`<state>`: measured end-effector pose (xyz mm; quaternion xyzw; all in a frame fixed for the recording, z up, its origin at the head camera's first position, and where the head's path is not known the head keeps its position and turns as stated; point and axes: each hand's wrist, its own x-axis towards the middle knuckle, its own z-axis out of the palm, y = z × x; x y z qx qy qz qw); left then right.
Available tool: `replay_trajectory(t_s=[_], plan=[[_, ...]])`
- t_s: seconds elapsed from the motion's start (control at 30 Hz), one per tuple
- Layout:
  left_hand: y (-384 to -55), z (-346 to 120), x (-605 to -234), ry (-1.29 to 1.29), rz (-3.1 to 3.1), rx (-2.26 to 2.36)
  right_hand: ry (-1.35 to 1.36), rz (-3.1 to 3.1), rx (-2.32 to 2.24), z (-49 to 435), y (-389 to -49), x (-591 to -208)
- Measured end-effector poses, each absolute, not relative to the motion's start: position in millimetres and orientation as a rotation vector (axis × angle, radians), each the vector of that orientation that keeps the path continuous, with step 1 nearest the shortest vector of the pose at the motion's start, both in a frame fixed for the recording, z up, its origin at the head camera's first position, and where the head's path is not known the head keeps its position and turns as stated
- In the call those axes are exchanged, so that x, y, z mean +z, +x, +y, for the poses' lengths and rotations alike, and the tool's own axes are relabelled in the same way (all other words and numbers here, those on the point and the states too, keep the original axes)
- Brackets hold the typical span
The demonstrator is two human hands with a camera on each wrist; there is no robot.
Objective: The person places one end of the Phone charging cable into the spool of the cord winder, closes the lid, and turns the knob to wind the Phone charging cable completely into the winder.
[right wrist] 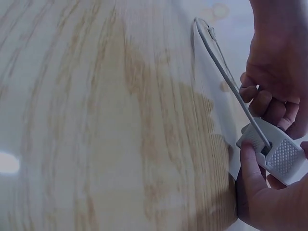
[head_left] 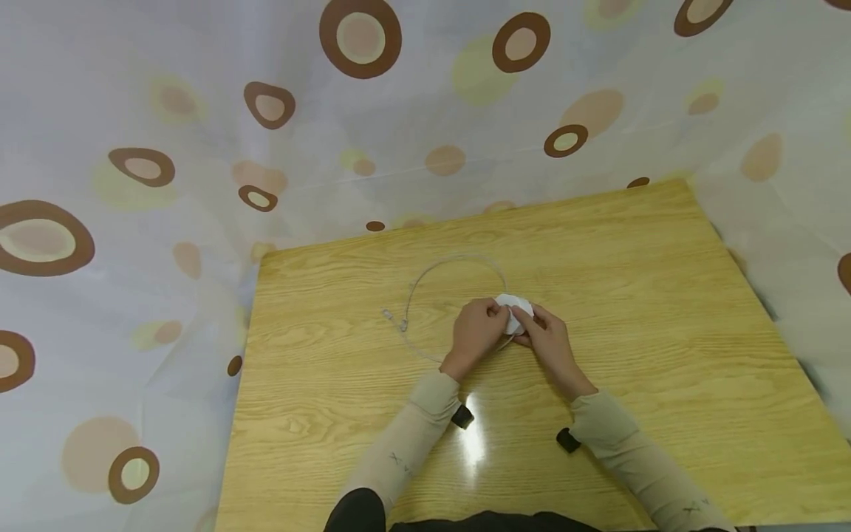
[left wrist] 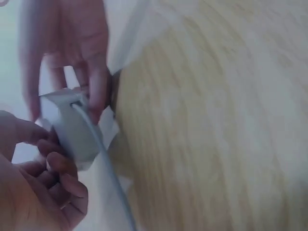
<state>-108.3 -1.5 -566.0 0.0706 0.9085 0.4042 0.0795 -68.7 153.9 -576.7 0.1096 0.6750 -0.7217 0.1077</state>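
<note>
A small white angular case (head_left: 521, 303) is held between both hands above the tabletop. My left hand (head_left: 475, 330) pinches its left side with thumb and forefinger, the other fingers curled in. On the right, my right hand (head_left: 553, 347) grips the case, thumb on its near face and fingers behind. In the right wrist view the case (right wrist: 285, 161) shows a dimpled surface and a slot where a pale cable (right wrist: 226, 72) comes out. The same cable (left wrist: 108, 168) runs down past the left hand in the left wrist view. Part of the case is hidden by fingers.
The cable (head_left: 459, 256) loops to the left over the wooden table (head_left: 319, 414). Its small connector ends (head_left: 403, 325) lie left of the hands. A patterned curtain (head_left: 412, 111) stands along the table's back and sides.
</note>
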Motion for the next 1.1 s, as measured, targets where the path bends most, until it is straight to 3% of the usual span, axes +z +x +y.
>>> replay_trajectory(t_s=[0.1,0.37,0.53,0.77,1.1], plan=[[-109,-6,-565,0.268,2.646,1.291,0.324,1.98,-2.121,157,-70,-576],[-114,-28,-572,1.031,2.913,0.835,0.339,1.923,-2.108,165,-73,-575],[-119,-31,-574,1.225,3.004,0.708,0.348,1.964,-2.086,164,-70,-576],[-115,-24,-575,1.113,3.117,0.574,0.359,1.968,-2.115,159,-69,-578],[-107,1,-569,0.535,3.007,0.756,0.346,1.978,-2.154,156,-69,-581]])
